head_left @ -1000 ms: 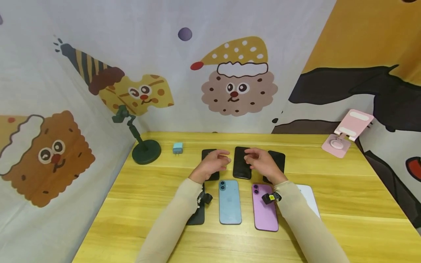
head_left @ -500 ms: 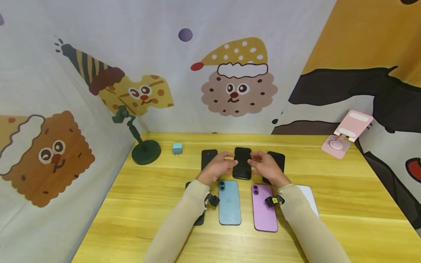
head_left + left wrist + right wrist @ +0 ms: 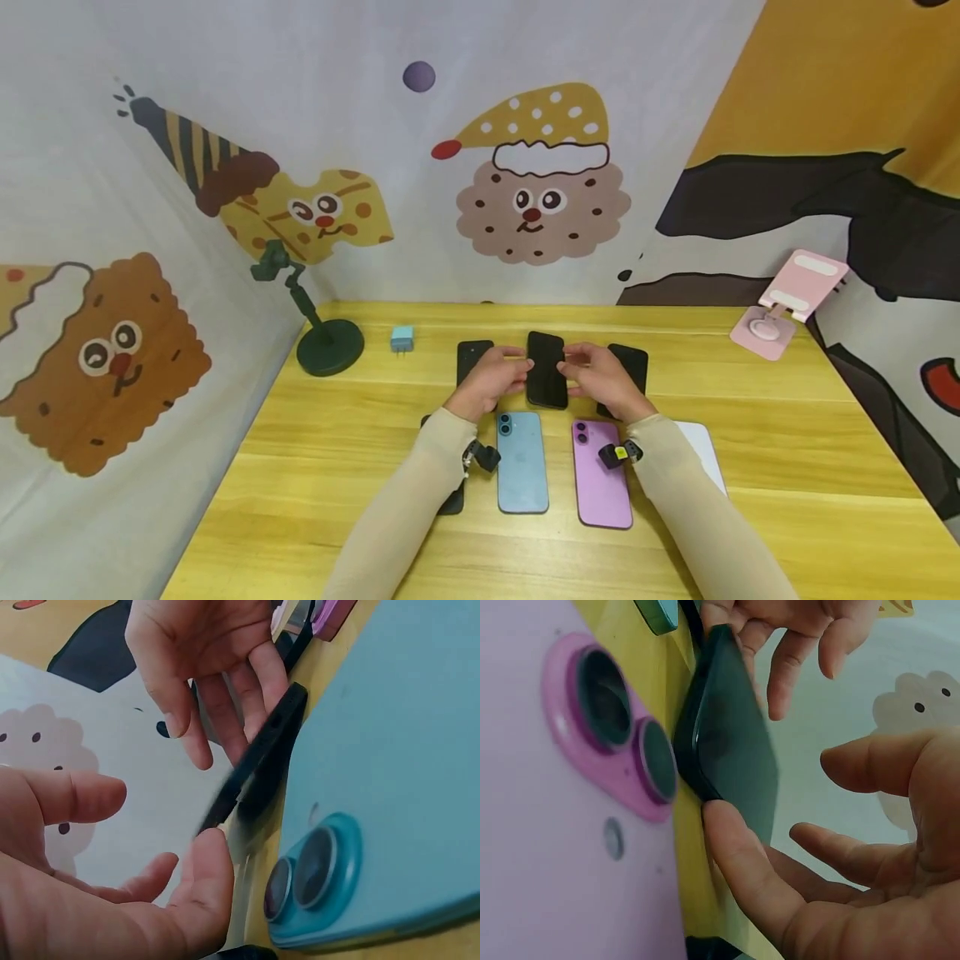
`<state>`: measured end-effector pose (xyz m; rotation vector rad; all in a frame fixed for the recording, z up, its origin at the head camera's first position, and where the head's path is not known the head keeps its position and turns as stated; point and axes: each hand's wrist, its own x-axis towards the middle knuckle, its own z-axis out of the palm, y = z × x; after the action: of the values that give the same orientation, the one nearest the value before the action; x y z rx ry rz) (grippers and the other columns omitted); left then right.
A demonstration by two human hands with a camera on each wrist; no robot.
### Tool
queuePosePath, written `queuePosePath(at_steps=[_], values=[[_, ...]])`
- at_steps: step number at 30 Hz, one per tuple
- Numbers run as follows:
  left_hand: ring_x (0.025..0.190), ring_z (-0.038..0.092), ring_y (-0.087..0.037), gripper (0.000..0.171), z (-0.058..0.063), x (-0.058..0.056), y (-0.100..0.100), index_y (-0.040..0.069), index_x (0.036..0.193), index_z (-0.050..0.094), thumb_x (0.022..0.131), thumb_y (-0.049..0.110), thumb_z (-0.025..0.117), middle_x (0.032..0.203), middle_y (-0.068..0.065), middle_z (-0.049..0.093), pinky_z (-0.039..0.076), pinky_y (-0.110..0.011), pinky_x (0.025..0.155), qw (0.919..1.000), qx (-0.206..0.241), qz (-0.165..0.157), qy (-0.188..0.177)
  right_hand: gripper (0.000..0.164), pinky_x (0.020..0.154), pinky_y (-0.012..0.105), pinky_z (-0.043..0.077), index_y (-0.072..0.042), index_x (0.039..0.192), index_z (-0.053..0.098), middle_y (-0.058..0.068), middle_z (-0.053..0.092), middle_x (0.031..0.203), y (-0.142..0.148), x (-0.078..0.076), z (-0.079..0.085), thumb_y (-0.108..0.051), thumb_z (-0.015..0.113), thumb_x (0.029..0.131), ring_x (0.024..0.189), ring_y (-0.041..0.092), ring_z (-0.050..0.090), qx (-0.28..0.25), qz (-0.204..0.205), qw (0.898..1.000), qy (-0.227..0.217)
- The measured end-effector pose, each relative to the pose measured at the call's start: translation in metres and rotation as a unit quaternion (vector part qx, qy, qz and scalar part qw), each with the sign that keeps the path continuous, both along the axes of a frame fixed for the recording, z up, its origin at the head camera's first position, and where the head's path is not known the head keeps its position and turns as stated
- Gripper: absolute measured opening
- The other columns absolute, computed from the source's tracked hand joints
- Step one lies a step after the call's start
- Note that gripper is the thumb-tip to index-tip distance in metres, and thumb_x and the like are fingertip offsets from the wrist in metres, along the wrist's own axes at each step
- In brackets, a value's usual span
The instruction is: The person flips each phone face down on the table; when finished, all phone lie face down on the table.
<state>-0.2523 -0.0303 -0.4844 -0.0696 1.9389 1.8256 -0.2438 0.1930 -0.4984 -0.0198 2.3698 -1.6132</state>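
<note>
A black smartphone (image 3: 546,371) is held between my two hands at the middle of the back row, slightly turned. My left hand (image 3: 491,382) grips its left edge, index finger stretched out apart from it. At the opposite edge my right hand (image 3: 606,382) holds on in the same way. Seen from the left wrist, the phone (image 3: 259,761) stands tilted, with a dark shadow beneath it. In the right wrist view, a fingertip of my right hand (image 3: 855,900) touches the near edge of the phone (image 3: 731,735). The fingers behind the phone are partly hidden.
Around lie a blue phone (image 3: 522,462), a pink phone (image 3: 602,492), a white one (image 3: 705,450) and several black ones, partly under my arms. A dark green stand (image 3: 330,346), a blue charger plug (image 3: 402,338) and a pink phone stand (image 3: 787,296) sit farther back.
Both hands came down to the edges of the middle black phone and took hold of it. The phone has since turned a little and shifted slightly left.
</note>
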Motion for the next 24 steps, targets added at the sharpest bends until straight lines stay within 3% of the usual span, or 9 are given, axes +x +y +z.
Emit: queuePosePath(at_steps=[6, 12, 17, 24], values=[[0.120, 0.072, -0.029, 0.053, 0.001, -0.003, 0.002, 0.002, 0.157, 0.047, 0.107, 0.013, 0.061, 0.139, -0.018, 0.068, 0.059, -0.041, 0.104, 0.9992, 0.038, -0.007, 0.004, 0.060, 0.092, 0.041, 0.064, 0.001, 0.156, 0.044, 0.027, 0.049, 0.153, -0.008, -0.001, 0.000, -0.025, 0.065, 0.106, 0.133, 0.042, 0.060, -0.013, 0.009, 1.000, -0.011], [0.123, 0.071, -0.036, 0.049, 0.000, -0.005, 0.010, 0.008, 0.153, 0.054, 0.105, 0.006, 0.060, 0.132, -0.015, 0.072, 0.062, -0.043, 0.097, 0.9965, 0.082, -0.015, -0.003, 0.057, 0.092, 0.045, 0.064, 0.000, 0.155, 0.045, 0.025, 0.059, 0.144, -0.016, -0.002, 0.004, -0.031, 0.058, 0.110, 0.128, 0.040, 0.064, -0.033, 0.020, 0.999, -0.012], [0.122, 0.069, -0.035, 0.050, 0.001, -0.005, 0.016, 0.013, 0.149, 0.057, 0.100, 0.004, 0.063, 0.128, -0.012, 0.071, 0.063, -0.046, 0.095, 0.9957, 0.089, -0.022, -0.012, 0.058, 0.091, 0.047, 0.065, -0.004, 0.157, 0.044, 0.024, 0.059, 0.142, -0.016, -0.002, 0.007, -0.036, 0.055, 0.111, 0.121, 0.038, 0.068, -0.041, 0.016, 0.999, -0.020], [0.126, 0.067, -0.033, 0.053, 0.000, -0.006, 0.020, 0.018, 0.153, 0.053, 0.102, 0.005, 0.063, 0.132, -0.013, 0.068, 0.060, -0.056, 0.099, 0.9941, 0.095, -0.049, -0.018, 0.056, 0.088, 0.046, 0.065, -0.004, 0.158, 0.043, 0.027, 0.059, 0.140, -0.014, -0.002, 0.008, -0.032, 0.055, 0.111, 0.120, 0.038, 0.071, -0.057, 0.014, 0.998, -0.022]])
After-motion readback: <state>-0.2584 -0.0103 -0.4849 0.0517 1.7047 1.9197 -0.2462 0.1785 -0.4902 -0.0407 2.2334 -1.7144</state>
